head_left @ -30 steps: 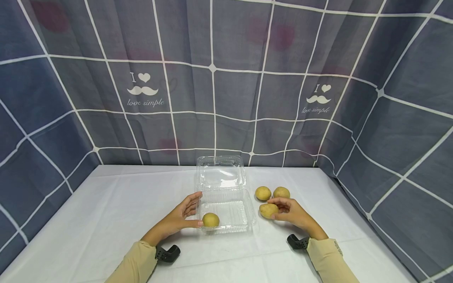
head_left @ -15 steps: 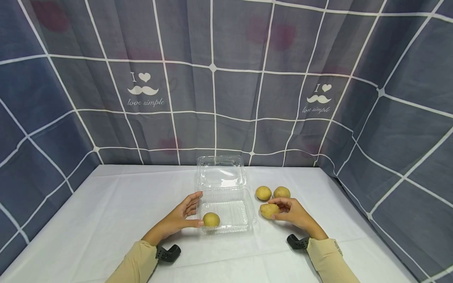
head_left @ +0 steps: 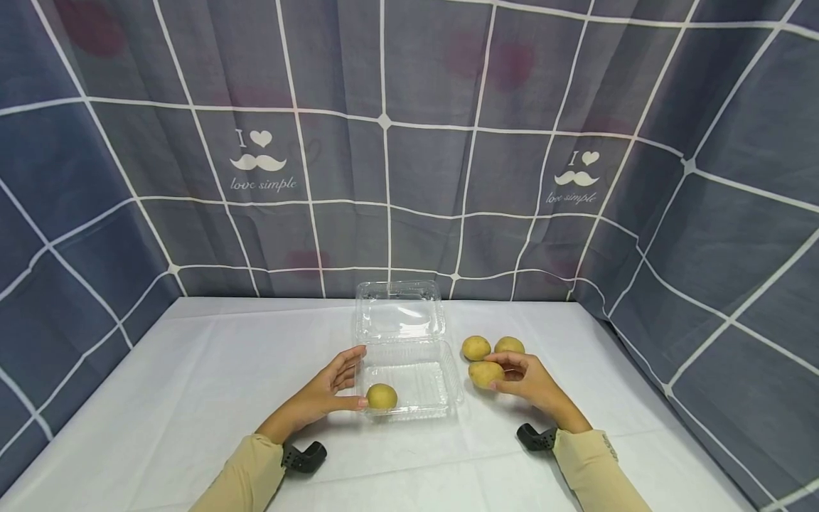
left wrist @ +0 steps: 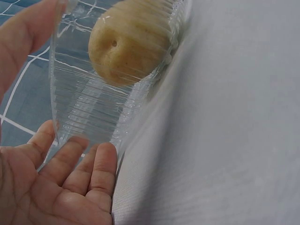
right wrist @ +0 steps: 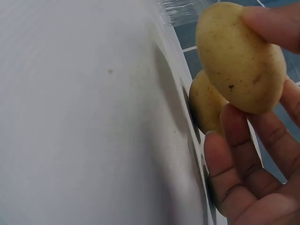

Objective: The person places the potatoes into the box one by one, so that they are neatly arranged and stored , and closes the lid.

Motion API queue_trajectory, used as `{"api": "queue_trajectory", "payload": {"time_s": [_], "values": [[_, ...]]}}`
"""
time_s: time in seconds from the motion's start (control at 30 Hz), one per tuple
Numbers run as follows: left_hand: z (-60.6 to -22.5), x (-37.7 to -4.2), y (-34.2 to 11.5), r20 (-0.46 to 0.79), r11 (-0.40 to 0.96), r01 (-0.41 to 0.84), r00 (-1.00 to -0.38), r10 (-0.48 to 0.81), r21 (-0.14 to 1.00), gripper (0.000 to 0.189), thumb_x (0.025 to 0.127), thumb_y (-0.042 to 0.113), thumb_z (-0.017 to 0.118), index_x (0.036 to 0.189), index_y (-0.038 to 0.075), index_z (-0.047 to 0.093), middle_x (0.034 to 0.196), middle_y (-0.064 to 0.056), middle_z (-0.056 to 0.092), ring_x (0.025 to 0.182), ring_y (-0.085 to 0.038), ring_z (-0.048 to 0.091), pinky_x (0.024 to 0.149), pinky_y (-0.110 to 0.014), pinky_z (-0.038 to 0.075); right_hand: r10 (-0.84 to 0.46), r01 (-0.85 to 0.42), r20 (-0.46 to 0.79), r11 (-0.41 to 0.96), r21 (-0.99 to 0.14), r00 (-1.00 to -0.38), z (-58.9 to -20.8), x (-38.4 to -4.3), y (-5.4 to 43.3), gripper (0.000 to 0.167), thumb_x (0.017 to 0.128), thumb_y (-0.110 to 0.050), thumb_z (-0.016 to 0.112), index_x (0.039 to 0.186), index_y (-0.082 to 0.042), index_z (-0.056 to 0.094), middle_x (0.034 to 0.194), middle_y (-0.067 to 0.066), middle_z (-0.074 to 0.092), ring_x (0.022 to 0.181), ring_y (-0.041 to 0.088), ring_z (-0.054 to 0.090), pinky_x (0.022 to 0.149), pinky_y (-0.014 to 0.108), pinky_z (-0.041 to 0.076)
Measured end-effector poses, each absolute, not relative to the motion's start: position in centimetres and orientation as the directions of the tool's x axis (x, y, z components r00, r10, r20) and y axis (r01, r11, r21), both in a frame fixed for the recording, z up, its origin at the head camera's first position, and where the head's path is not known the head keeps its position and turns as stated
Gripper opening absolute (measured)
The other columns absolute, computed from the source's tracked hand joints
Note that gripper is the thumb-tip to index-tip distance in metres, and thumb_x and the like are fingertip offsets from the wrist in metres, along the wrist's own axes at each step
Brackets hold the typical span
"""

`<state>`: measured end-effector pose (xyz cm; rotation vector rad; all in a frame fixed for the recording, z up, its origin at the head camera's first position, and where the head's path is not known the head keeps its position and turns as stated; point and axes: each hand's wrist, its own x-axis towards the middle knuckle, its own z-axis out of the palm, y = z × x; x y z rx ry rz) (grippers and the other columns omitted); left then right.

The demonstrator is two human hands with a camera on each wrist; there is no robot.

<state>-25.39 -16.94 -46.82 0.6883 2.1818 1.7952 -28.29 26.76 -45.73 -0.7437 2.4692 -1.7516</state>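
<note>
A hinged clear plastic container point(head_left: 416, 377) stands on the white table with its lid point(head_left: 399, 313) raised at the back. One potato point(head_left: 382, 397) lies in its front left corner; the left wrist view shows this potato point(left wrist: 129, 44) through the ribbed wall. Along the container's left side rests my left hand point(head_left: 329, 391), thumb at the rim and fingertips against the wall. My right hand point(head_left: 527, 380) pinches a second potato point(head_left: 485, 374) between thumb and fingers, to the right of the container. In the right wrist view, the gripped potato point(right wrist: 239, 58) appears raised above the table.
Two more potatoes sit just behind the right hand: the left one point(head_left: 476, 348) and the right one point(head_left: 510, 345), partly hidden by the fingers. A dark grid-patterned curtain point(head_left: 422, 171) hangs behind and beside the white table point(head_left: 243, 355).
My right hand has moved slightly up and back with the potato it grips. The left hand and the container have stayed where they were.
</note>
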Motion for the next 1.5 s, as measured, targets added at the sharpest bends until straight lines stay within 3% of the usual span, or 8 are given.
{"api": "queue_trajectory", "payload": {"time_s": [0.17, 0.43, 0.6, 0.7, 0.87, 0.97, 1.5], "values": [[-46.8, -25.4, -17.0, 0.116, 0.140, 0.210, -0.864, 0.491, 0.968, 0.104, 0.093, 0.016, 0.087, 0.169, -0.003, 0.020, 0.172, -0.034, 0.023, 0.157, -0.055, 0.027, 0.126, -0.066, 0.029, -0.379, -0.357, 0.254, 0.232, -0.905, -0.890, -45.4, -28.2, 26.2, 0.044, 0.090, 0.006, 0.079, 0.129, 0.021, 0.064, 0.125, 0.024, 0.068, 0.101, 0.005, 0.067, 0.089, 0.019, 0.058], [-46.7, -25.4, -17.1, 0.123, 0.133, 0.211, -0.869, 0.479, 0.968, 0.103, 0.092, 0.016, 0.089, 0.168, -0.004, 0.023, 0.170, -0.035, 0.027, 0.155, -0.054, 0.031, 0.126, -0.064, 0.030, -0.380, -0.422, 0.338, 0.163, -0.892, -0.861, -45.5, -28.3, 25.6, 0.044, 0.088, 0.003, 0.082, 0.125, 0.020, 0.065, 0.112, -0.005, 0.072, 0.095, 0.005, 0.070, 0.083, 0.018, 0.060], [-46.8, -25.4, -17.2, 0.133, 0.125, 0.217, -0.869, 0.477, 0.968, 0.103, 0.091, 0.015, 0.089, 0.168, -0.005, 0.024, 0.169, -0.034, 0.029, 0.155, -0.053, 0.031, 0.126, -0.060, 0.033, -0.377, -0.411, 0.329, 0.158, -0.898, -0.866, -45.2, -28.1, 25.1, 0.046, 0.089, 0.005, 0.081, 0.127, 0.023, 0.063, 0.112, -0.003, 0.070, 0.095, 0.006, 0.070, 0.082, 0.018, 0.060], [-46.9, -25.5, -17.2, 0.141, 0.118, 0.222, -0.867, 0.477, 0.968, 0.102, 0.091, 0.015, 0.089, 0.168, -0.005, 0.024, 0.169, -0.034, 0.030, 0.155, -0.054, 0.031, 0.126, -0.051, 0.037, -0.387, -0.421, 0.334, 0.166, -0.892, -0.860, -45.0, -27.9, 24.8, 0.044, 0.090, 0.009, 0.079, 0.127, 0.024, 0.062, 0.113, 0.002, 0.070, 0.095, 0.006, 0.070, 0.083, 0.019, 0.061], [-47.1, -25.5, -17.2, 0.157, 0.096, 0.229, -0.864, 0.478, 0.969, 0.102, 0.090, 0.013, 0.090, 0.167, -0.006, 0.026, 0.167, -0.036, 0.031, 0.154, -0.055, 0.032, 0.117, -0.022, 0.042, -0.409, -0.452, 0.356, 0.167, -0.876, -0.840, -44.6, -27.7, 24.4, 0.041, 0.090, 0.011, 0.078, 0.126, 0.024, 0.063, 0.112, 0.001, 0.071, 0.096, 0.006, 0.070, 0.084, 0.018, 0.060], [-47.1, -25.5, -17.1, 0.163, 0.084, 0.230, -0.863, 0.479, 0.970, 0.101, 0.090, 0.012, 0.090, 0.167, -0.006, 0.026, 0.167, -0.036, 0.031, 0.154, -0.055, 0.031, 0.112, -0.015, 0.042, -0.416, -0.463, 0.363, 0.167, -0.871, -0.833, -44.5, -27.5, 24.2, 0.040, 0.091, 0.011, 0.078, 0.126, 0.023, 0.064, 0.112, 0.000, 0.071, 0.096, 0.006, 0.069, 0.085, 0.018, 0.060], [-47.0, -25.5, -17.0, 0.155, 0.082, 0.218, -0.867, 0.473, 0.973, 0.101, 0.089, 0.011, 0.090, 0.166, -0.007, 0.026, 0.168, -0.035, 0.031, 0.154, -0.054, 0.032, 0.112, -0.016, 0.042, -0.432, -0.471, 0.361, 0.178, -0.864, -0.826, -44.2, -27.2, 23.5, 0.039, 0.090, 0.010, 0.078, 0.124, 0.022, 0.064, 0.110, -0.004, 0.071, 0.094, 0.005, 0.068, 0.084, 0.018, 0.059]]}}
